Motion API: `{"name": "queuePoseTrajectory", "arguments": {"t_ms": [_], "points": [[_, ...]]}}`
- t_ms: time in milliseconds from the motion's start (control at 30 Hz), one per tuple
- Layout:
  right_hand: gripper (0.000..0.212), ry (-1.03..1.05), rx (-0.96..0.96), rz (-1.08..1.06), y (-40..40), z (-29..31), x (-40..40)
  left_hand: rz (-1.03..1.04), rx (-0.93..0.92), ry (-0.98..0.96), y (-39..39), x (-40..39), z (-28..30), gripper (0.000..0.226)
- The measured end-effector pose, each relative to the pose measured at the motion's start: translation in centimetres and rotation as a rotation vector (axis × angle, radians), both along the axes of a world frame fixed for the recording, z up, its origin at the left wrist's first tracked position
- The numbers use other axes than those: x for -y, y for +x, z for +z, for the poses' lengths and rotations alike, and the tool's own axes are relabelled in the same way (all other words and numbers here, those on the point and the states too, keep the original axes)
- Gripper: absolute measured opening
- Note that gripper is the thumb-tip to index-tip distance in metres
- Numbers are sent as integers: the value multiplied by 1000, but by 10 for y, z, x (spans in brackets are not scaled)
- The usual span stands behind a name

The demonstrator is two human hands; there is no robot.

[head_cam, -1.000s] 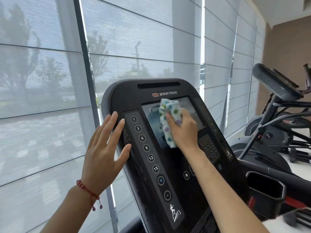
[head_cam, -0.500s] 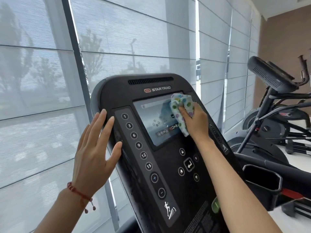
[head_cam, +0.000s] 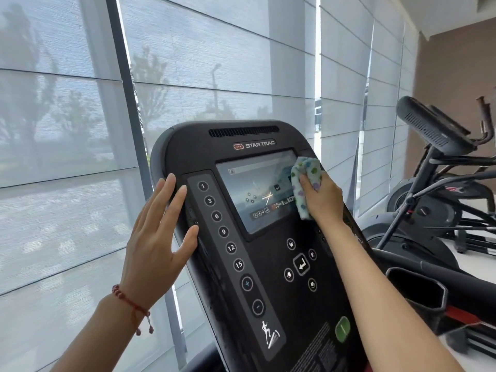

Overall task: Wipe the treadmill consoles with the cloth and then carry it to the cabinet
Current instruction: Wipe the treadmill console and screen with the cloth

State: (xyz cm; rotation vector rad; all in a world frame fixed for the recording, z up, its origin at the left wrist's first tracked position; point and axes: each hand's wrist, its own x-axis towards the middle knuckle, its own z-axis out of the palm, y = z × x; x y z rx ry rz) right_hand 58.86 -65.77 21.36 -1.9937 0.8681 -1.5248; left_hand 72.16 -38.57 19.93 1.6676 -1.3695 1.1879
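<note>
The right hand (head_cam: 323, 200) is clenching the cloth (head_cam: 306, 183) against the screen (head_cam: 255, 191); the left hand (head_cam: 155, 237), fingers spread and released, is bracing the console (head_cam: 268, 304) edge

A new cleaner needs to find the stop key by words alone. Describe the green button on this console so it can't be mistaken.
Start at the black treadmill console by the window blinds. Go down from its screen, past the arrow keypad, toward the lower right of the panel beside the right forearm. The green button sits there, the only coloured key among dark ones with white markings.
</note>
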Motion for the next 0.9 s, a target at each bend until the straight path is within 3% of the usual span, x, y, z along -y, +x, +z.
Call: {"name": "queuePoseTrajectory", "arguments": {"t_ms": [367, 500, 700, 900], "points": [[47, -202, 22, 270, 5, -5, -116, 121, 69, 64, -2, -11, 12, 54], [34, -173, 139, 336, 7, 1, -144, 170, 127, 121, 0, -17, 21, 54], [37, -210, 132, 191, 44, 26, -179, 199, 138, 127, 10, -32, 24, 54], [39, -207, 103, 195, 72, 72, -183, 212, 114, 153, 13, -42, 19, 53]]}}
